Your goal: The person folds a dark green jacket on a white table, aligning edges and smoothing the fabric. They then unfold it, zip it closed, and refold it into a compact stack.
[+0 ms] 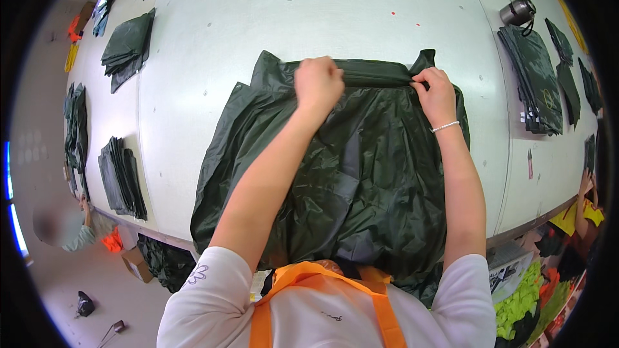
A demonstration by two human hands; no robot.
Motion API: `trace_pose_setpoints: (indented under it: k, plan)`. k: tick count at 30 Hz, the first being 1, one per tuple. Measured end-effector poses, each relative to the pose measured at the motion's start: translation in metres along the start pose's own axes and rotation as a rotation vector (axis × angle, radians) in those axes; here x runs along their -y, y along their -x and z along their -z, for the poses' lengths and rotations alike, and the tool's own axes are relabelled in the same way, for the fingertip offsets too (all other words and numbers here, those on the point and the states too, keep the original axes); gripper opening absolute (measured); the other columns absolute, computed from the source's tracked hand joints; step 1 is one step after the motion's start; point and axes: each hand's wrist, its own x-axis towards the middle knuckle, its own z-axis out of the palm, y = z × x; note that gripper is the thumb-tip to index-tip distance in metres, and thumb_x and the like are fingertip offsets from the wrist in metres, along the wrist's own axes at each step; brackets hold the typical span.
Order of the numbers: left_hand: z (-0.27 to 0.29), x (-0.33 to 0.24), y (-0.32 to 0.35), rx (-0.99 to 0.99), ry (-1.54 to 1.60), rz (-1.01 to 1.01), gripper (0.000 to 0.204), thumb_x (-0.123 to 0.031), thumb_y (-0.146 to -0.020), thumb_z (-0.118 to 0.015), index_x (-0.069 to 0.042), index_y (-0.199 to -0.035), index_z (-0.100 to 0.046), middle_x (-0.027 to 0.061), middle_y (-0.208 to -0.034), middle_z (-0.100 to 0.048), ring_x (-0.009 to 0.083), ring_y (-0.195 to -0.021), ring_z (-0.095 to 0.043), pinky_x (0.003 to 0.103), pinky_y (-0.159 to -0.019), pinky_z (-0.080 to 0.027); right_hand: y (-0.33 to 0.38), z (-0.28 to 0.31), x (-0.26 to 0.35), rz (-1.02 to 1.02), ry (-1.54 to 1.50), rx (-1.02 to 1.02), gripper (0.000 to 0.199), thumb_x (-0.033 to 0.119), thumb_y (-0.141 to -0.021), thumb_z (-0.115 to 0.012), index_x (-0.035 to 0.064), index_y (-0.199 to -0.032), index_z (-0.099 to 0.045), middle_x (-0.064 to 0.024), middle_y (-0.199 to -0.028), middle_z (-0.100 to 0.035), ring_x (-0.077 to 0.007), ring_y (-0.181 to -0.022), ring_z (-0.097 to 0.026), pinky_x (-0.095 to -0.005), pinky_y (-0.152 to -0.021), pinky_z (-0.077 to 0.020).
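Observation:
A dark green, shiny garment (361, 167) of thin fabric lies crumpled on the white table in front of me, hanging over its near edge. Along its far end runs a folded band (374, 72), with loose corners sticking up on both sides. My right hand (436, 93) pinches the fabric at the band's right end between thumb and fingers. Over the left part of the band, my left hand (318, 89) is closed, slightly blurred. Its curled fingers hide whatever they hold.
Folded dark green pieces (129, 42) and another stack (122, 177) lie on the left. At right are a garment pile (532, 80), a metal flask (517, 11) and small snips (530, 164). Other people work at the far left and far right edges.

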Motion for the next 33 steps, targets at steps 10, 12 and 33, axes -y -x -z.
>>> trace_pose_setpoints:
  k: [10, 12, 33]
  plan:
    - [0.007, 0.007, 0.008, -0.049, -0.138, 0.148, 0.015, -0.011, -0.080, -0.064, 0.000, -0.074, -0.055, 0.0194, -0.078, -0.063, 0.0389, -0.077, -0.060, 0.047, -0.070, -0.047, 0.001, -0.002, 0.014, -0.031, -0.020, -0.036, 0.012, 0.005, -0.072, -0.071, 0.0074, -0.074, -0.059, -0.0035, -0.078, -0.058, -0.0242, -0.080, -0.057, -0.0353, -0.067, -0.0476]
    - [0.001, 0.024, 0.005, -0.045, -0.048, 0.152, 0.017, -0.012, -0.081, -0.064, 0.001, -0.075, -0.055, 0.0215, -0.079, -0.064, 0.0400, -0.075, -0.061, 0.047, -0.069, -0.047, 0.001, 0.000, 0.012, -0.045, -0.012, -0.036, 0.013, 0.006, -0.072, -0.071, 0.0071, -0.074, -0.059, -0.0036, -0.077, -0.058, -0.0240, -0.081, -0.057, -0.0357, -0.067, -0.0478]
    - [0.108, 0.175, 0.041, 0.083, -0.224, 0.539, 0.077, -0.052, -0.063, -0.079, 0.004, -0.109, -0.057, 0.0169, -0.087, -0.066, 0.0314, -0.085, -0.063, 0.039, -0.079, -0.050, 0.243, 0.188, -0.388, -0.541, 0.799, -0.197, 0.041, -0.004, -0.081, -0.049, -0.0045, -0.123, -0.049, -0.0212, -0.125, -0.053, -0.0324, -0.116, -0.052, -0.0362, -0.102, -0.0394]
